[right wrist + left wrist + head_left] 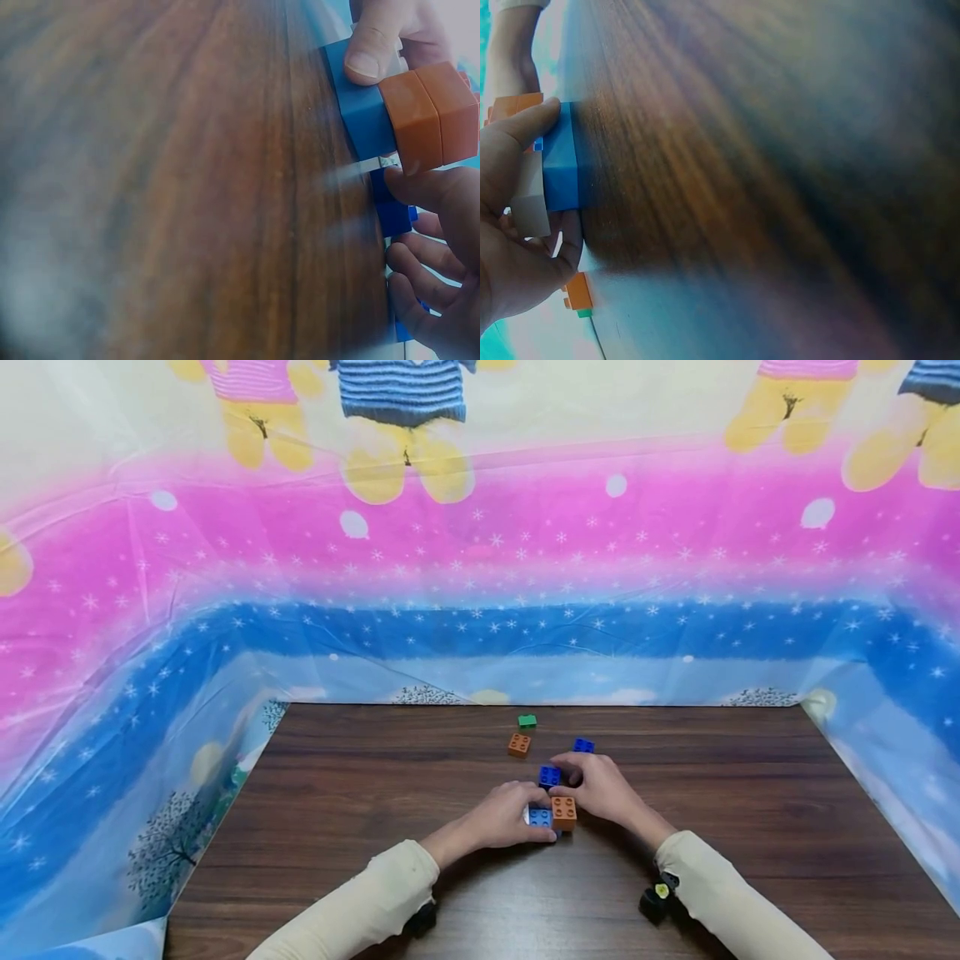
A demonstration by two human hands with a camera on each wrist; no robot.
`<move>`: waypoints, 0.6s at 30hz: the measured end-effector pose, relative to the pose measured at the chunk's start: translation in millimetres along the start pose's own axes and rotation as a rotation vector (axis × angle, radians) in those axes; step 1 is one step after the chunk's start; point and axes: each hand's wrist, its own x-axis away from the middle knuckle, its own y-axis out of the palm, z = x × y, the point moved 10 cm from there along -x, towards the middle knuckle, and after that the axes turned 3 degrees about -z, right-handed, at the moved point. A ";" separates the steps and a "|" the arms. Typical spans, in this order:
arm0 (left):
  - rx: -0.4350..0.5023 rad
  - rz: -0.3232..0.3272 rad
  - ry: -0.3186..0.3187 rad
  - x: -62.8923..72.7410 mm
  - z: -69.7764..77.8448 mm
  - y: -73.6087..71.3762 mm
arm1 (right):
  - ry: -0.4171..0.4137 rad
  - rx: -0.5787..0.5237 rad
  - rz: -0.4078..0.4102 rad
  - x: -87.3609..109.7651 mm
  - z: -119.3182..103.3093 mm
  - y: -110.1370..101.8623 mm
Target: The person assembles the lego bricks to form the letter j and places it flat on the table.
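My left hand (498, 814) grips a small build of bricks at the table's middle. Its base is a long medium-blue brick (360, 105); two orange bricks (431, 120) stand stacked at its right end. A white piece (530, 195) sits on the base beside the left palm, partly covered by the fingers. Just beyond the build is a dark blue brick (550, 776), between the thumb and forefinger tips of my right hand (600, 787). The other right fingers curve behind it, close to a second dark blue brick (583, 745).
Farther back on the dark wooden table (360, 777) lie a single orange brick (519, 744) and a green brick (527, 721). A printed cloth (480, 635) rises along the table's back and sides. Black wrist devices are strapped below both sleeves.
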 end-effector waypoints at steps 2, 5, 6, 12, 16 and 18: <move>-0.003 0.001 0.000 0.2 -0.1 0.3 | 0.001 -0.001 -0.003 -0.9 -0.1 1.1; -0.005 0.003 0.000 0.5 -0.2 0.5 | 0.001 0.002 -0.012 -2.3 -0.7 2.6; -0.006 0.003 0.000 0.6 -0.1 0.5 | 0.001 0.003 -0.016 -2.7 -0.7 3.0; -0.001 -0.003 -0.003 0.2 -0.3 0.6 | -0.009 0.003 -0.027 -3.4 -2.2 2.7; 0.011 -0.004 -0.002 -0.3 -0.1 0.1 | -0.019 0.007 -0.030 -2.4 -3.9 0.2; 0.013 -0.005 0.001 0.0 0.6 -0.2 | -0.024 0.010 -0.034 -1.9 -4.2 -0.6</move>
